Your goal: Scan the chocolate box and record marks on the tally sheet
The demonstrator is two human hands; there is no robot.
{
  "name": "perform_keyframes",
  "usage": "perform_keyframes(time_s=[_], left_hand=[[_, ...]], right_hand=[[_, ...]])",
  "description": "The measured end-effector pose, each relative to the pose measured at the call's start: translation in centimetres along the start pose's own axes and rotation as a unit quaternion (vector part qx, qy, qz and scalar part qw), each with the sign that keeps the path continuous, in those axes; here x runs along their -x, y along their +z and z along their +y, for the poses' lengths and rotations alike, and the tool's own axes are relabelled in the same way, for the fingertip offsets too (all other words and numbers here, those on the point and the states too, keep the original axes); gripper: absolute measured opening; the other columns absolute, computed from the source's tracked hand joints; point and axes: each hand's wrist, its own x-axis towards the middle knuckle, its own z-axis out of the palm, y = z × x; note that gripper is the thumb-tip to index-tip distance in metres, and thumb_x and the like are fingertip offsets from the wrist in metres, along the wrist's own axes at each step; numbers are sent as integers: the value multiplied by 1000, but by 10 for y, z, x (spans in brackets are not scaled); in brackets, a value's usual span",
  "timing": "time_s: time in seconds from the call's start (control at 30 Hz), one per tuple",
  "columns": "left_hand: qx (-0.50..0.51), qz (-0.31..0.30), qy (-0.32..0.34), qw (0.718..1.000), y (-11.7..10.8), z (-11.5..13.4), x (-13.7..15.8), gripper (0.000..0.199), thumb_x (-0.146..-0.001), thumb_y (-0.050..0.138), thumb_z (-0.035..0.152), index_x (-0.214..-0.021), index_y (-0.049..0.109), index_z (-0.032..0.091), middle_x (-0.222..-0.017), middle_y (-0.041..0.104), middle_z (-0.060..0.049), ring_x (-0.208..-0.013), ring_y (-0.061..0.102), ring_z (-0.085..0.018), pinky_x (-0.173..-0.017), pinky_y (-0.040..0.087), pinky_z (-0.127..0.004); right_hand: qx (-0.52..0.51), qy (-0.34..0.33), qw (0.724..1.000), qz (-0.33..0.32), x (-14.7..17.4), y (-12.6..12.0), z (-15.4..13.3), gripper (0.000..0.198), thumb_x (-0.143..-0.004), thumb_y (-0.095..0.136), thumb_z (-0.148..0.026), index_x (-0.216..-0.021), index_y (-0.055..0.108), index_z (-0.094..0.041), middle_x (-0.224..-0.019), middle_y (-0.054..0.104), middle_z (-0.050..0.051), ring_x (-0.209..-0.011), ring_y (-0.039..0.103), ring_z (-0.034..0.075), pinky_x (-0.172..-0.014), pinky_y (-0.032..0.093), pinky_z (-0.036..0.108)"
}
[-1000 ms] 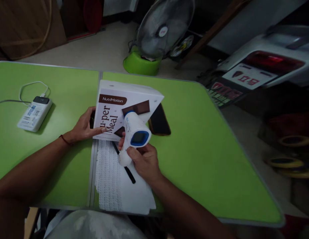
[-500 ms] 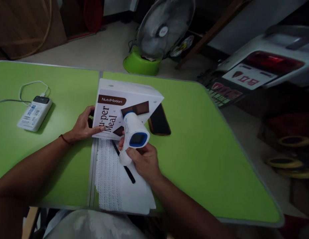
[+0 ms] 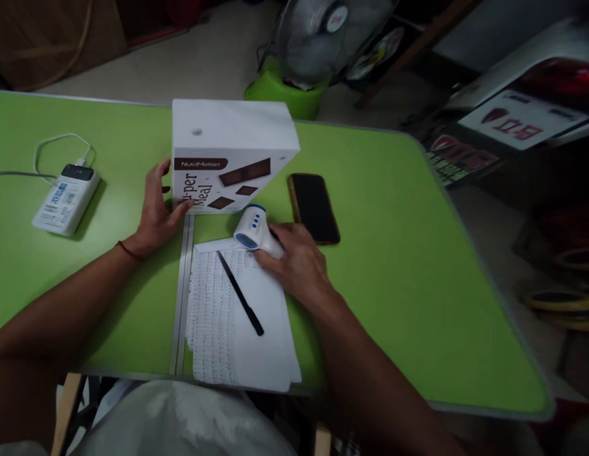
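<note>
A white NutriMotion box [image 3: 235, 130] stands on the green table. My left hand [image 3: 156, 206] grips its left side, thumb on the printed front and fingers behind the edge. In front of the box, my right hand [image 3: 301, 259] is closed around the handle of a white and blue infrared thermometer [image 3: 251, 225], which lies low on its side by the top of some papers [image 3: 266, 304]. Part of the handle is hidden by my fingers. A black pen [image 3: 240, 292] rests slantwise on the printed sheets.
A dark phone [image 3: 315, 208] lies right of the box. On the left is a white power bank [image 3: 66, 199] with a cable plugged in. Past the table [image 3: 394, 304] stand a fan [image 3: 330, 38] on a green base and a white vehicle tail [image 3: 522, 120].
The thermometer has gone from upright before the box to lying low near the papers, still in my right hand. The box appears farther back and more upright, with my left hand still on it.
</note>
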Motion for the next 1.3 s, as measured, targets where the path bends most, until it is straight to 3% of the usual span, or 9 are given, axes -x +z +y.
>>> perform_keyframes(time_s=[0.17,0.27,0.33,0.47,0.6,0.83,0.97,1.07,1.3], left_hand=[[-90,124,122,981,-7,28,-7,46,-89,71,54,-115,47,25,-108,53,-7,-93,55,-19,-67,50,-32],[-94,78,211,970,-9,42,-7,21,-97,63,34,-106,48,23,-82,53,2,-69,50,-11,-58,43,-24],[-93,20,228,969,-9,45,-4,14,-101,58,32,-106,49,22,-72,52,5,-59,49,-7,-53,39,-22],[-90,-183,225,953,-11,44,3,36,-100,55,55,-108,58,19,-76,66,1,-65,61,-11,-57,43,-24],[-144,-359,191,902,-12,45,3,45,-95,53,61,-110,67,20,-91,73,-6,-78,67,-19,-66,48,-30],[-222,-407,68,883,-6,67,1,21,-86,60,36,-88,69,17,-77,71,-6,-67,63,-19,-58,43,-29],[-230,-386,31,893,-3,72,3,21,-86,60,36,-85,68,17,-73,69,-5,-62,60,-17,-56,40,-28],[-224,-365,24,903,-2,68,4,20,-88,60,35,-87,68,17,-75,71,-4,-65,62,-17,-55,37,-27],[-200,-391,-3,898,-3,64,2,23,-90,62,38,-97,70,18,-75,71,-3,-66,61,-18,-57,39,-28]], right_hand=[[92,-57,993,47,3,-5,-13,45,-82,65,-34,-124,65,-17,-113,68,18,-105,63,37,-83,55,53],[40,-141,985,91,12,-10,-30,26,-89,59,-28,-112,66,-20,-100,71,12,-91,67,28,-76,56,43],[-20,-183,983,25,20,-11,-40,13,-93,56,-26,-99,67,-21,-78,70,4,-68,65,19,-63,52,32],[-36,-177,977,-113,28,-7,-48,12,-89,61,-29,-96,67,-21,-69,69,2,-58,62,18,-51,42,29],[-156,-118,976,-93,23,-5,-47,26,-87,55,-24,-109,68,-25,-74,69,1,-63,62,18,-60,50,33],[-408,-16,910,-79,19,12,-39,37,-88,61,-35,-124,60,-28,-93,69,4,-85,67,21,-78,57,40],[-440,-12,897,-39,26,18,-41,39,-81,76,-44,-113,60,-29,-86,63,0,-77,61,18,-72,54,35],[-432,-12,902,-3,29,15,-45,22,-91,63,-49,-99,65,-28,-77,60,-2,-68,56,16,-65,51,34],[-441,64,895,-20,26,20,-54,20,-85,56,-32,-96,71,-25,-68,65,-3,-59,58,15,-56,50,32]])
